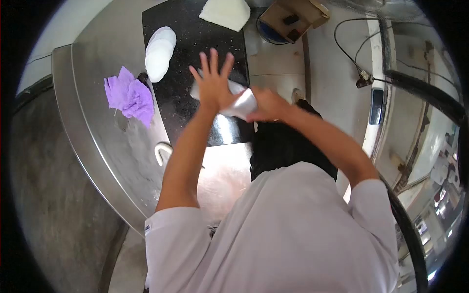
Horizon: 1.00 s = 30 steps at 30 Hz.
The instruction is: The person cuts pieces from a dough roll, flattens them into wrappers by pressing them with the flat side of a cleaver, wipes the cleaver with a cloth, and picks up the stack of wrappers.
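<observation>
A broad shiny metal blade, which looks like a cleaver (pixel 244 103), lies low and tilted over the black board (pixel 171 105). My right hand (pixel 267 104) is closed around its near right end, hiding the handle. Across the blade lies my left hand (pixel 214 90), open with fingers spread and pointing away from me. Whatever is under the blade is hidden. To the left on the board, a row of overlapping thin white rounds (pixel 161 52) resembles dough wrappers. At the board's far edge sits a pale white slab (pixel 225 13), perhaps dough or cloth.
A crumpled purple cloth (pixel 131 95) lies left of the board on the steel counter (pixel 105 34). Nearer me is a white curved hook-like piece (pixel 162 152). A cardboard box (pixel 295 18) stands at the far right; a phone-like dark object (pixel 376 106) rests on a ledge.
</observation>
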Motion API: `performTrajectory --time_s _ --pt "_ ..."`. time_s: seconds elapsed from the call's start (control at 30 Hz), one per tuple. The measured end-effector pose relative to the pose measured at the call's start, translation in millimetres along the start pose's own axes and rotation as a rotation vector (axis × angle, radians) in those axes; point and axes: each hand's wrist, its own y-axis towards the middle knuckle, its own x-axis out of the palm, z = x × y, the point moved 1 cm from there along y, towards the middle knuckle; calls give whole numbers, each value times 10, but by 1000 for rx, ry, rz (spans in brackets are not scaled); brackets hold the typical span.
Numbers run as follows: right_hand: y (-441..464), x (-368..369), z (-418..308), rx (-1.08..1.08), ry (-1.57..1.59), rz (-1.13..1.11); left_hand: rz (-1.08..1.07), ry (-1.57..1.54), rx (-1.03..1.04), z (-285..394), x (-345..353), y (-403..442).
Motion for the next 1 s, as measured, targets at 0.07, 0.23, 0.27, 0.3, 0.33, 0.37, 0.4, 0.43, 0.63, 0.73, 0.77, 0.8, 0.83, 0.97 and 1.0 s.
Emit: performTrajectory --time_s 0.07,0.23,0.27,0.3,0.33,0.37,0.4,0.43,0.63,0.73,0.77,0.8,0.83,0.97,1.0 --pt "-363 355 198 44 -57 54 -62 -25 79 238 96 -181" --pt "-49 -105 379 -45 -209 41 -60 -7 88 234 54 257" --pt "108 -277 394 -108 -203 54 19 -3 4 163 27 334" --pt "261 -420 343 -174 -199 66 101 2 -82 112 10 375" --pt "396 -562 263 -182 -205 75 113 8 -79 67 10 408" --pt "536 -649 134 -229 -259 19 136 -8 -126 -22 -13 399" --pt "610 -653 37 -275 -302 -38 151 -20 -173 -103 -41 355" --pt "526 -556 63 -285 -301 -27 95 1 -129 -95 -67 240" --pt "-34 -208 310 -56 -105 -161 -38 2 -54 321 129 20" --pt "359 -693 299 -299 -319 -146 175 47 -236 256 181 119" --pt "533 -836 166 -359 -373 -193 180 49 -240 233 145 179" --pt "666 -912 115 -366 -373 -193 205 25 -313 169 71 209" --pt "769 -928 71 -419 -366 -194 218 3 -387 100 35 169" --pt "433 -512 285 -255 -235 -248 62 26 -234 186 111 -46" --pt "322 -514 318 -241 -217 -268 57 24 -233 263 225 -48"
